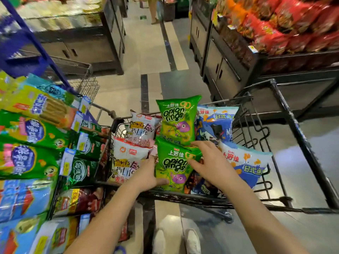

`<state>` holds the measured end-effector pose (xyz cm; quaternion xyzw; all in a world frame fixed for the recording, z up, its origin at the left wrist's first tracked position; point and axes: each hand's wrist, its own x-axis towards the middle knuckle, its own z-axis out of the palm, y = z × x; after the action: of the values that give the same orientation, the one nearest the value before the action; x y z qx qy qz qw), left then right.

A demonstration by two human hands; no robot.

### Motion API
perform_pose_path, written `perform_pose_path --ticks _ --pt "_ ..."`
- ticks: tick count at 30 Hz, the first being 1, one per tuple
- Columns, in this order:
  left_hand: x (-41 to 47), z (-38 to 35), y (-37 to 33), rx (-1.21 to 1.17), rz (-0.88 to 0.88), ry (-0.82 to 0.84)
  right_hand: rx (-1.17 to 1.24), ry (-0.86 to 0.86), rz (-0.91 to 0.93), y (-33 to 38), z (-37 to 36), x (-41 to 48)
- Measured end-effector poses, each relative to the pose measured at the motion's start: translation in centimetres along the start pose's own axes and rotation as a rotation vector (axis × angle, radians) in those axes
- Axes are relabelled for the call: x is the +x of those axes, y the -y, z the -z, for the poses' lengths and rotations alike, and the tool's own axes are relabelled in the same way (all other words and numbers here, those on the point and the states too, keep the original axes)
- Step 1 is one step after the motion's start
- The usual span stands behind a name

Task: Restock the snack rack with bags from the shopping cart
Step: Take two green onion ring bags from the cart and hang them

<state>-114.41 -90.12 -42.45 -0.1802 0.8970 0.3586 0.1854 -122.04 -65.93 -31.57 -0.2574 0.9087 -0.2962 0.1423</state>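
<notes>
On my feed, the snack rack (36, 143) stands hard against the left side of the shopping cart (183, 197), packed with green, yellow and blue bags behind price tags. Inside the cart, along its left wall, I see two white bags, the near white bag (128, 162) in front of the far white bag (142, 128), both upright.

The left hand (146, 175) reaches over the cart's near rail. Its thumb lies on the front of the near onion-ring bag (174, 167) at the lower left edge, and its fingers go behind that edge, between the green bag and the near white bag, so it grips the bag. That bag stands in the middle of the cart, touching the far onion-ring bag (178, 120) behind it.

The right hand (207, 162) comes over the same rail and holds the near onion-ring bag's upper right corner, fingers curled on the front and thumb along the top edge. I count both hands clamped on that one bag, which is in the cart and not at the rack.

Along the cart's right side stand the far blue bag (216, 123) and the near blue bag (247, 162), the near one leaning right. Beyond the cart's right corner, a dark shelf (238, 70) carries red bags (293, 24). Below the cart's near rail I see white shoes (176, 235).
</notes>
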Motion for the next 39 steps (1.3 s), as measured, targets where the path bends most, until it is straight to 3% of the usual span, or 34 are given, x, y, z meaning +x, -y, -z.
perform_pose_path --ticks 13,21,29,36,39 --pt "1.6 -0.9 0.6 -0.169 0.019 -0.009 0.018 -0.015 -0.033 0.2 0.0 3.3" --pt "0.6 2.0 0.9 -0.393 0.081 -0.062 0.058 -0.094 -0.018 0.3 0.7 5.6" --pt "-0.3 6.9 1.6 -0.679 0.084 -0.193 0.346 -0.214 -0.187 0.7 0.2 10.4" --pt "-1.1 10.0 2.3 -0.805 0.096 -0.246 0.471 -0.081 -0.513 0.1 -0.9 15.4" --pt "-1.3 10.7 2.8 -0.851 0.109 -0.253 0.483 -0.043 -0.542 0.2 -1.6 16.9"
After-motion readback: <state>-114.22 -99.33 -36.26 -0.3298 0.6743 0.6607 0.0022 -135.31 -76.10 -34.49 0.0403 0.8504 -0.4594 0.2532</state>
